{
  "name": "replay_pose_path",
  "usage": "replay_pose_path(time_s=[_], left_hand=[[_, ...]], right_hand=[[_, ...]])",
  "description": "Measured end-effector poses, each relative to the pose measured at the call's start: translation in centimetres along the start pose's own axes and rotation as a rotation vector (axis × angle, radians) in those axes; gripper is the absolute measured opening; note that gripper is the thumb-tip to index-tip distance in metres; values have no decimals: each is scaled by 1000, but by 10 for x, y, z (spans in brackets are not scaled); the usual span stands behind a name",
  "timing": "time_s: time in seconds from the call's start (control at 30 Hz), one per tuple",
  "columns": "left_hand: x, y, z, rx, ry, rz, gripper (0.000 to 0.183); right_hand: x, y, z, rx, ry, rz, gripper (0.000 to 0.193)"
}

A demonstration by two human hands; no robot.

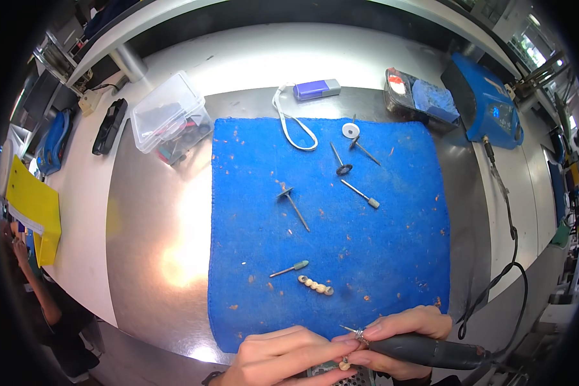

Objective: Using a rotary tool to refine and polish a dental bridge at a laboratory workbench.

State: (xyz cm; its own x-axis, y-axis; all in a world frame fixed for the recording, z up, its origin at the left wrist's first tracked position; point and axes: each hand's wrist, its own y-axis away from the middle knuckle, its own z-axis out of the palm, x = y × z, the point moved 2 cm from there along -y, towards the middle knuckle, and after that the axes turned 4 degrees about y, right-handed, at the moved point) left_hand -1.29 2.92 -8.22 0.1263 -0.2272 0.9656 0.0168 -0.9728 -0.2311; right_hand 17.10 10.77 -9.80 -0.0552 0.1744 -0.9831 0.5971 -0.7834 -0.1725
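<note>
Near the front edge of a blue cloth (379, 244), my right hand (408, 321) grips a black rotary handpiece (421, 350) with a thin pointed bit at its tip. My left hand (283, 357) pinches a small cream-coloured dental piece (345, 365) just below that tip; fingers partly cover it. Whether the bit touches it, I cannot tell. Beyond my hands lie a row of joined artificial teeth (316, 285) and a green-tipped bur (289, 269). Farther up are a disc on a shank (294, 209), a cylinder-headed bur (360, 193), two more dark mounted discs (343, 169) and a white disc (350, 130).
A clear plastic box (170, 119) stands at the far left, beside a black case (109, 126). A purple and grey device (316, 89) with a white strap lies behind the cloth. At the right, a blue control unit (486, 103) feeds a dark cord (513, 238). Another person (45, 302) is at left.
</note>
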Motion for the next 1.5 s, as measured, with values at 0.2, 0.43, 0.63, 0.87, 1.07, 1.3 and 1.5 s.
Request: replay_pose_path(time_s=[0.2,0.43,0.63,0.87,1.07,1.3,1.5], left_hand=[[-4,4,0,38,37,98,40],[0,5,-2,51,70,-68,36],[0,4,-3,-15,-2,-139,33],[0,3,-4,42,-19,-140,32],[-1,2,0,13,-28,-133,31],[-1,2,-2,19,-41,-147,31],[-2,2,-2,16,-58,-135,32]], right_hand=[[0,-7,-2,-96,35,-69,33],[-5,6,8,226,-437,63,30],[-10,-7,1,16,-187,-172,26],[-10,-14,0,-107,-94,-184,15],[-10,-8,-3,-84,-71,-218,19],[-8,-10,-1,-110,-38,-193,21],[-11,-11,-3,-124,-19,-171,20]])
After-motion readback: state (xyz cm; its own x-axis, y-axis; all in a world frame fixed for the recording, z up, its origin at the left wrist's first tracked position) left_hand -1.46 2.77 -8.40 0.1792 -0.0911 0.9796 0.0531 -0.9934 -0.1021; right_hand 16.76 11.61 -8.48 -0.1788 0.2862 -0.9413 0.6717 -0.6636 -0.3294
